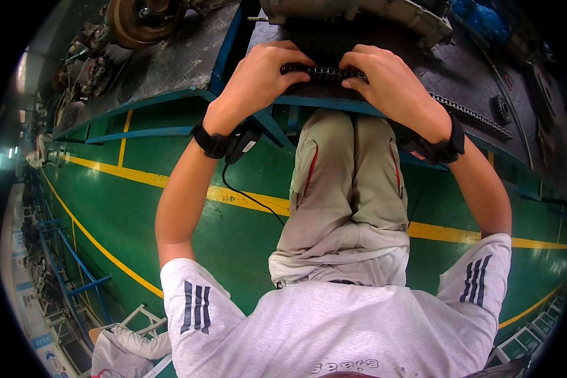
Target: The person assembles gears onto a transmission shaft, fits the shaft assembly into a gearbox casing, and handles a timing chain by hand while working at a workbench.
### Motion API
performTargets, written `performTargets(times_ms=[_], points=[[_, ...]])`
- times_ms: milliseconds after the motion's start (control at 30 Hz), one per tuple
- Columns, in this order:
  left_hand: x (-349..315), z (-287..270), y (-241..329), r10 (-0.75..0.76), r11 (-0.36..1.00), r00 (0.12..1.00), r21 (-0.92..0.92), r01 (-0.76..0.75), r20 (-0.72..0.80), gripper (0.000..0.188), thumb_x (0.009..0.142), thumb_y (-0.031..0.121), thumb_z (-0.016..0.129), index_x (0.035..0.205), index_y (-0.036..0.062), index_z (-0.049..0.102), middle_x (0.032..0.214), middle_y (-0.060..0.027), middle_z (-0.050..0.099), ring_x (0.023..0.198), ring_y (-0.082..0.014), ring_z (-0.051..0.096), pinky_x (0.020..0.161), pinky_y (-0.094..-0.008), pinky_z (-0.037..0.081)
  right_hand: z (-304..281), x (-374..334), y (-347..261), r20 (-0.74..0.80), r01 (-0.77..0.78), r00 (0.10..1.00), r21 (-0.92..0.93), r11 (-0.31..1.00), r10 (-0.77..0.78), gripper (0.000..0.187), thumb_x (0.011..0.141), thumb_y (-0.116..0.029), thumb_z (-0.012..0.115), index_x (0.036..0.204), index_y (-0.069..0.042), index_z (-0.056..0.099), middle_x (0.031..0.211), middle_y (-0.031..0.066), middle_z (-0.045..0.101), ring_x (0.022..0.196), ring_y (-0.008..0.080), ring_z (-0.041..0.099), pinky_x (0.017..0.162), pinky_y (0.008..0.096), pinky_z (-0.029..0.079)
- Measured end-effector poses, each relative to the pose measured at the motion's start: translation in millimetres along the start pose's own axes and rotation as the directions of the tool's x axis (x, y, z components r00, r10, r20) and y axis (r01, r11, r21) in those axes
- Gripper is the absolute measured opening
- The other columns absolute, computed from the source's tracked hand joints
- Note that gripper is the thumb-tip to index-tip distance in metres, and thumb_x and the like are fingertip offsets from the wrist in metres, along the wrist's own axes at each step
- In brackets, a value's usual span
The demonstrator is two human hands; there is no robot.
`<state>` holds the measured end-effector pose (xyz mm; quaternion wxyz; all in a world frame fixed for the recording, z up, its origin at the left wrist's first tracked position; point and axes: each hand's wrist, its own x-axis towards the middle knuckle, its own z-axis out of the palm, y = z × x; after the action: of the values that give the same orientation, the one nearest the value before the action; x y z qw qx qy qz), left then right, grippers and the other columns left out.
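Observation:
A dark roller chain (326, 73) is stretched sideways between my two hands, close to the near edge of the black metal workbench (309, 47). My left hand (261, 72) pinches its left end between thumb and fingers. At the other end, the thumb and fingers of my right hand (384, 79) close around the links. More chain (472, 114) lies along the bench to the right of my right hand; my hand hides whether the two stretches join. A small toothed sprocket (501, 109) rests on the bench beyond that stretch.
A large metal casing (359, 14) stands behind my hands. Farther right is a blue part (482, 19). On the left bench sit a rusty round disc (142, 22) and other machine parts. Another person (129, 349) is at the lower left, over the green floor (233, 242).

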<state>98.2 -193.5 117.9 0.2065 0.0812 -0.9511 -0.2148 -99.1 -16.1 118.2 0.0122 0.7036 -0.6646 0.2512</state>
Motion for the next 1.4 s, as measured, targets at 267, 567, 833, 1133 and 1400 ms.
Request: performTargets(times_ms=[267, 567, 833, 1133, 1400], points=[[-25, -31, -17, -0.047, 0.998, 0.998, 0.027, 0.048, -0.038, 0.025, 0.088, 0.004, 0.079, 0.113, -0.0016, 0.076, 0.11, -0.0165, 0.074, 0.101, -0.0352, 0.072, 0.092, -0.0387, 0.055, -41, -44, 20, 0.04, -0.144, 0.989, -0.039, 0.989, 0.146, 0.022, 0.089, -0.01, 0.078, 0.109, -0.002, 0.073, 0.104, 0.0138, 0.07, 0.106, 0.0372, 0.066, 0.091, 0.0471, 0.053], [-38, -48, -25, -0.174, 0.984, 0.985, 0.036, 0.174, -0.016, 0.026, 0.087, -0.001, 0.075, 0.112, -0.0015, 0.073, 0.104, -0.0125, 0.074, 0.097, -0.0251, 0.07, 0.089, -0.0338, 0.05, -102, -132, 89, 0.027, -0.217, 0.976, 0.0, 0.976, 0.217, 0.019, 0.09, -0.006, 0.076, 0.108, -0.003, 0.072, 0.101, 0.0146, 0.069, 0.1, 0.039, 0.066, 0.089, 0.0475, 0.052], [-33, -49, -27, -0.185, 0.981, 0.982, 0.06, 0.183, 0.037, 0.026, 0.086, -0.001, 0.074, 0.112, -0.0008, 0.073, 0.103, -0.0101, 0.075, 0.097, -0.0211, 0.069, 0.086, -0.0315, 0.048, -146, -201, 133, 0.006, -0.323, 0.946, -0.003, 0.946, 0.323, 0.026, 0.087, 0.0, 0.079, 0.112, 0.002, 0.072, 0.102, 0.0129, 0.069, 0.094, 0.0337, 0.066, 0.087, 0.0392, 0.053], [-44, -49, -57, -0.204, 0.978, 0.978, -0.028, 0.205, 0.034, 0.027, 0.085, -0.004, 0.072, 0.113, -0.0022, 0.071, 0.101, -0.0068, 0.072, 0.095, -0.0171, 0.065, 0.083, -0.0294, 0.046, -178, -264, 188, -0.045, -0.472, 0.88, 0.034, 0.881, 0.473, 0.028, 0.088, -0.01, 0.083, 0.115, -0.007, 0.079, 0.104, 0.0068, 0.075, 0.093, 0.0242, 0.067, 0.087, 0.0355, 0.052], [-48, -54, -69, -0.218, 0.974, 0.975, -0.053, 0.22, 0.041, 0.03, 0.085, -0.006, 0.071, 0.114, -0.001, 0.071, 0.103, -0.0066, 0.071, 0.09, -0.0139, 0.06, 0.078, -0.0283, 0.043, -183, -281, 210, -0.091, -0.49, 0.862, 0.111, 0.865, 0.499, 0.029, 0.088, -0.007, 0.081, 0.117, -0.009, 0.081, 0.111, 0.0052, 0.08, 0.101, 0.022, 0.071, 0.089, 0.035, 0.054]])
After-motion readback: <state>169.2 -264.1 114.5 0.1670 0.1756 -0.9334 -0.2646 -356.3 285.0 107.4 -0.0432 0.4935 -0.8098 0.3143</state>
